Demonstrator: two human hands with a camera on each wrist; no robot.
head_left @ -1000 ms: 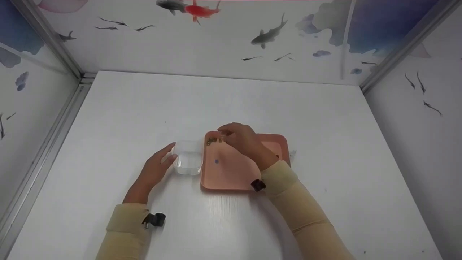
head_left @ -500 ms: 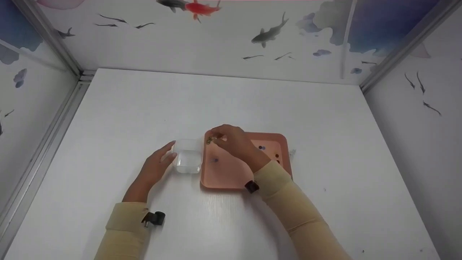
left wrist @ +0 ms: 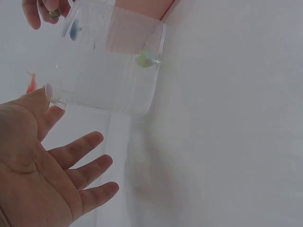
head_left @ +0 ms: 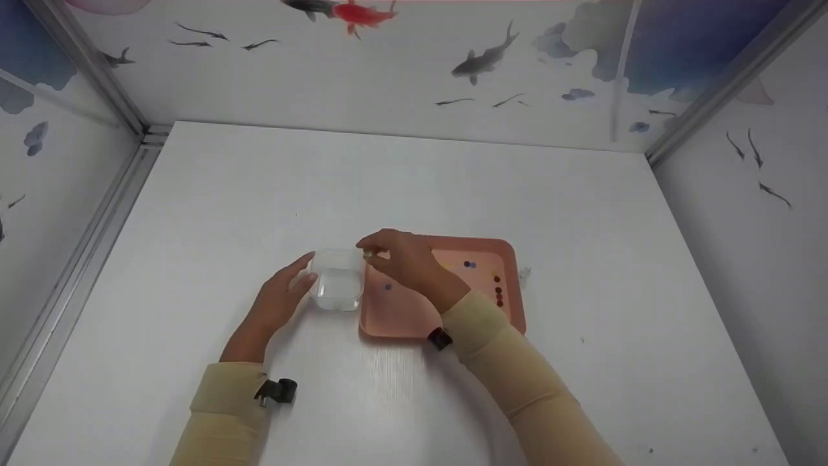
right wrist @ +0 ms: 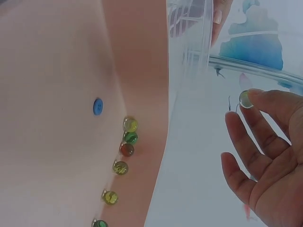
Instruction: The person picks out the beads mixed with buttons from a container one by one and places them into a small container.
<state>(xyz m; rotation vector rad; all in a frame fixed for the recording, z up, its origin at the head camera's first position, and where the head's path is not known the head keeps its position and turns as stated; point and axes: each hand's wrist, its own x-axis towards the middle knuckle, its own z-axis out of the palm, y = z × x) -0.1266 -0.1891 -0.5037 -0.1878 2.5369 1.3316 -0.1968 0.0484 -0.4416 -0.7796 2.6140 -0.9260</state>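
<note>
My right hand (head_left: 411, 265) pinches a clear glass marble (right wrist: 245, 99) between thumb and finger, held over the left edge of the pink tray (head_left: 394, 329) beside the clear plastic container (head_left: 337, 304). In the right wrist view its other fingers spread loosely. My left hand (head_left: 277, 303) touches the container's left side with thumb and forefinger, the remaining fingers extended. A yellow-green marble (left wrist: 145, 59) shows through the container wall near its bottom. Several marbles (right wrist: 120, 168) line the tray's inner edge in the right wrist view, with a blue button (right wrist: 98, 106) nearby.
At the tray's right side lie several dark red buttons (head_left: 498, 291) in a column, and a dark blue button (head_left: 467, 264) sits by a lighter blue one. A small clear scrap (head_left: 525, 273) lies just right of the tray. Printed walls enclose the white table (head_left: 647, 259).
My right hand has moved left from the tray's far left corner to the container's edge, with a marble pinched in it. My left hand has stayed at the container.
</note>
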